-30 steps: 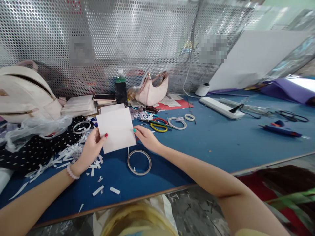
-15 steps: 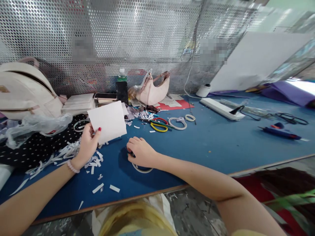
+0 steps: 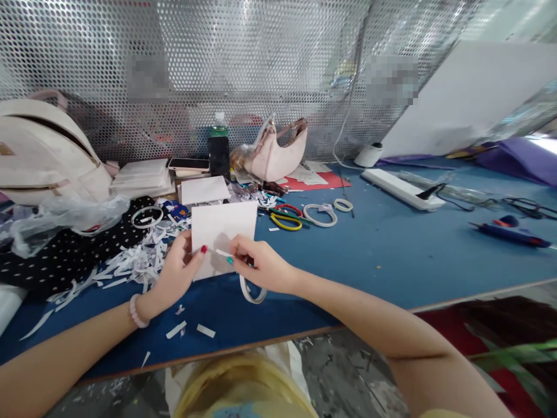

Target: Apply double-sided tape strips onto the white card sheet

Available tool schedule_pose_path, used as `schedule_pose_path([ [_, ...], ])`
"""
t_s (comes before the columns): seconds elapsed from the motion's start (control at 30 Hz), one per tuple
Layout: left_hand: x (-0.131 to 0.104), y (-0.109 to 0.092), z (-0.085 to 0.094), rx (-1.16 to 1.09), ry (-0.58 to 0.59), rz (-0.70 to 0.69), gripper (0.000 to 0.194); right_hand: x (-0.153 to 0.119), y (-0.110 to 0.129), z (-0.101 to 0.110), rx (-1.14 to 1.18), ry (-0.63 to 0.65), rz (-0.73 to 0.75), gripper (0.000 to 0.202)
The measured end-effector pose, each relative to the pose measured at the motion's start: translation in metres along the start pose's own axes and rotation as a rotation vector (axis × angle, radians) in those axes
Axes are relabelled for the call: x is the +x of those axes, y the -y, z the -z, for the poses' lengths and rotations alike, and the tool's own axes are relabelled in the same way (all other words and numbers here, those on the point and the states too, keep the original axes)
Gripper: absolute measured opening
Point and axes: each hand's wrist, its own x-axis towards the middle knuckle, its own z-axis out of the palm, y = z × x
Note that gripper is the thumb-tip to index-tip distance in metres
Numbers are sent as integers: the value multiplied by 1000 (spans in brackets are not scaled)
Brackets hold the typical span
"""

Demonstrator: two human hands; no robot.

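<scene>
My left hand point(image 3: 179, 268) grips the left edge of a square white card point(image 3: 224, 229), thumb in front, fingers behind. My right hand point(image 3: 261, 264) is closed in front of the card's lower right, with a white roll of tape point(image 3: 253, 290) hanging below its fingers. A short white strip point(image 3: 223, 252) sticks out from its fingertips over the card. The blue table point(image 3: 348, 255) lies beneath both hands. White paper scraps point(image 3: 141, 261) are heaped left of my left hand.
Yellow-handled scissors point(image 3: 286, 222) and a white ring point(image 3: 320, 215) lie behind my right hand. A white backpack point(image 3: 47, 151), paper stack point(image 3: 141, 177), bottle point(image 3: 219, 125) and pink bag point(image 3: 281, 152) line the back. A power strip point(image 3: 402, 188) and blue tool point(image 3: 511, 232) are at right.
My left hand and the card have moved right and down. My right hand has lifted the tape roll off the table to the card, and a white strip now shows at its fingertips.
</scene>
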Motion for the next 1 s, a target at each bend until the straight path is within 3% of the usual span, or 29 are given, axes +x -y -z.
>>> schedule_pose_path([
  [0.2, -15, 0, -13, 12, 84, -87, 30, 2, 11, -1, -51, -76, 75, 4],
  [0.43, -17, -7, -10, 199, 118, -223, 26, 5, 19, 3, -119, -72, 124, 5],
  [1.0, -13, -12, -8, 292, 130, -313, 20, 8, 22, 4, -88, -74, 52, 9],
])
